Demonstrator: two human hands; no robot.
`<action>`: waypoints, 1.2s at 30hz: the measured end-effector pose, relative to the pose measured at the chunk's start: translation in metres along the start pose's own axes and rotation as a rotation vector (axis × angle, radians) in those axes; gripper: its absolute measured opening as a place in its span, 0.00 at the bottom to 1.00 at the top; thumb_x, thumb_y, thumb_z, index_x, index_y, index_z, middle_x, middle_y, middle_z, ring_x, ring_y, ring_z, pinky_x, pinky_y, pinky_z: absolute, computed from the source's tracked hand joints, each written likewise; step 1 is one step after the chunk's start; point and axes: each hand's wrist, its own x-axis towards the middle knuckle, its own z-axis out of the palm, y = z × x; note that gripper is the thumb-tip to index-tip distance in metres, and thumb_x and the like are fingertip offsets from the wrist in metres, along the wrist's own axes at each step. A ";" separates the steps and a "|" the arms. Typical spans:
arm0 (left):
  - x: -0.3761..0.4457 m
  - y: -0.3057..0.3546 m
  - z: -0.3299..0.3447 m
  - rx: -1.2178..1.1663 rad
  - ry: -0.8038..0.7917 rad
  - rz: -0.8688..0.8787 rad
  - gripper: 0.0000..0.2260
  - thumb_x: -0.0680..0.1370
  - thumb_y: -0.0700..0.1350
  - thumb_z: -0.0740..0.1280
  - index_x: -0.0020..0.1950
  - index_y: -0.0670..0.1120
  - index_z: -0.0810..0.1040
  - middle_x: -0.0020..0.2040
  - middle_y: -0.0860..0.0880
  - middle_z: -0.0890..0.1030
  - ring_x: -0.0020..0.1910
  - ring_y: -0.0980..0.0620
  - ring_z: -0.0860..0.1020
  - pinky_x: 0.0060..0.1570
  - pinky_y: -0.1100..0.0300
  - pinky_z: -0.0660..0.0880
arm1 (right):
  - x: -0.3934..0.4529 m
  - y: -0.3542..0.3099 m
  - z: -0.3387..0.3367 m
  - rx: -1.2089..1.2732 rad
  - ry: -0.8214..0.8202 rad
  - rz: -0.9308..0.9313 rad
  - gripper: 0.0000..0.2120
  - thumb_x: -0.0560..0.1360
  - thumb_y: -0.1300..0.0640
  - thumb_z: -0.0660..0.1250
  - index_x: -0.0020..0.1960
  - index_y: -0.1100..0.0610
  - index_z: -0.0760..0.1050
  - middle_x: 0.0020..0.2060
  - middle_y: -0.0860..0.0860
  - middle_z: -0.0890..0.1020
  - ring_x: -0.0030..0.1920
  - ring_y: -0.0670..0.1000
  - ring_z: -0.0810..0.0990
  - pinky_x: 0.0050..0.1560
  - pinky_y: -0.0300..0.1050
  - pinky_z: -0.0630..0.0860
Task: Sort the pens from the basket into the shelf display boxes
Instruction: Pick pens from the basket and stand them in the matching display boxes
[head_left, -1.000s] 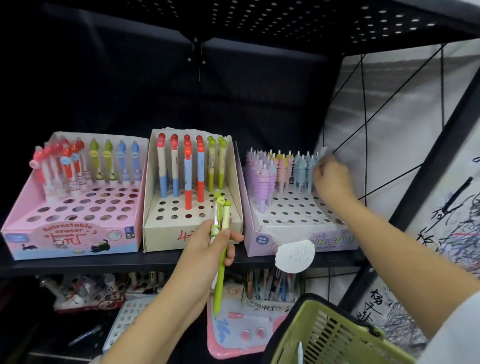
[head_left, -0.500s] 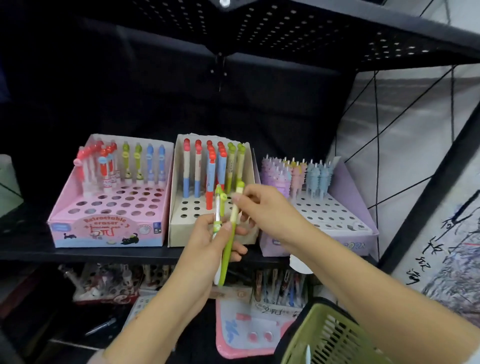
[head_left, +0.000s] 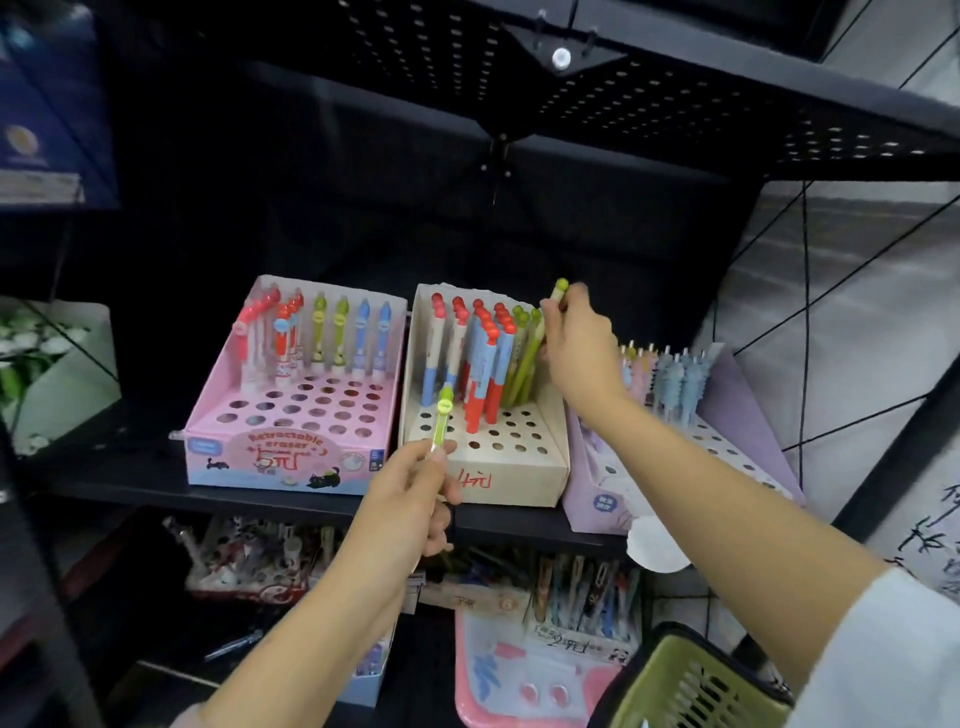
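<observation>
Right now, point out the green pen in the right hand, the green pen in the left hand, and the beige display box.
Right-hand green pen (head_left: 560, 287), head view, its round cap above the fingers.
Left-hand green pen (head_left: 444, 408), head view, its upper barrel.
Beige display box (head_left: 511, 480), head view, its front wall.

Present overhead was a black perforated metal panel (head_left: 675, 98); below, a pink plastic tray (head_left: 498, 680); hanging, a round white tag (head_left: 657, 545).
</observation>
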 end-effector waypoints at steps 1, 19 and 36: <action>0.000 0.001 -0.002 -0.017 0.008 -0.007 0.09 0.81 0.44 0.57 0.52 0.49 0.77 0.29 0.53 0.73 0.24 0.57 0.63 0.20 0.67 0.59 | 0.003 -0.001 0.001 -0.020 -0.005 0.004 0.12 0.82 0.52 0.53 0.55 0.61 0.66 0.35 0.53 0.75 0.34 0.55 0.76 0.32 0.45 0.68; -0.007 0.012 -0.018 0.021 0.021 0.007 0.10 0.81 0.40 0.56 0.51 0.48 0.76 0.29 0.54 0.76 0.24 0.59 0.66 0.21 0.67 0.62 | -0.023 0.001 0.015 -0.128 -0.232 0.029 0.10 0.81 0.53 0.56 0.51 0.60 0.68 0.34 0.52 0.75 0.32 0.50 0.74 0.34 0.47 0.71; -0.009 0.037 -0.065 0.380 0.130 0.256 0.10 0.81 0.45 0.57 0.52 0.62 0.71 0.49 0.59 0.79 0.40 0.71 0.76 0.40 0.74 0.71 | -0.042 -0.114 0.030 0.604 -0.373 0.007 0.07 0.76 0.53 0.65 0.52 0.54 0.72 0.32 0.50 0.80 0.32 0.41 0.77 0.33 0.34 0.75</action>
